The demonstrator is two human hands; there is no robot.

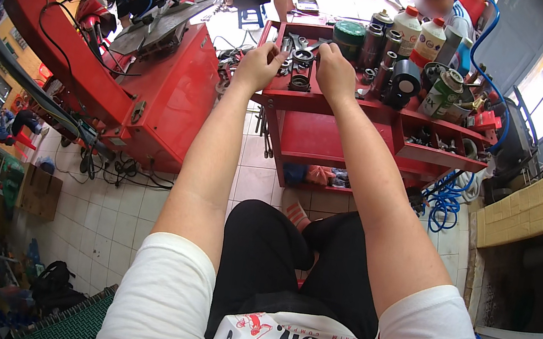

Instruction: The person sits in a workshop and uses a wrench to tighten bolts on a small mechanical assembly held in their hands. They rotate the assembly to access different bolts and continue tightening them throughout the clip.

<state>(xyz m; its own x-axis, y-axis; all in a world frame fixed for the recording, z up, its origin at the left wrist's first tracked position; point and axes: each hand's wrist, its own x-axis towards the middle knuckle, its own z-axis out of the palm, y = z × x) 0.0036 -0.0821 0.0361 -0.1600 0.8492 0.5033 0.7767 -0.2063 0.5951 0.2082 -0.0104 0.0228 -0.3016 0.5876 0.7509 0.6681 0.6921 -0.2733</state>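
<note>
Both my arms reach out over the top tray of a red tool cart [336, 109]. My left hand [258, 68] is closed at the tray's left end, thumb and fingers drawn together; what they hold, if anything, is too small to tell. Across from it, my right hand [336, 74] has its fingers curled down, and their tips are partly hidden. Between the two hands is a dark metal part with two round rings [300, 84], close to the right fingers. Several wrenches [293, 41] and small metal pieces lie beyond and beside the left hand.
Right of my hands stand metal cylinders [372, 44], white bottles with red caps [428, 40], a green-lidded jar [349, 35] and a green spray can [443, 93]. A red machine [163, 97] stands left. Blue hose [444, 209] coils on the floor. Other people sit farther off.
</note>
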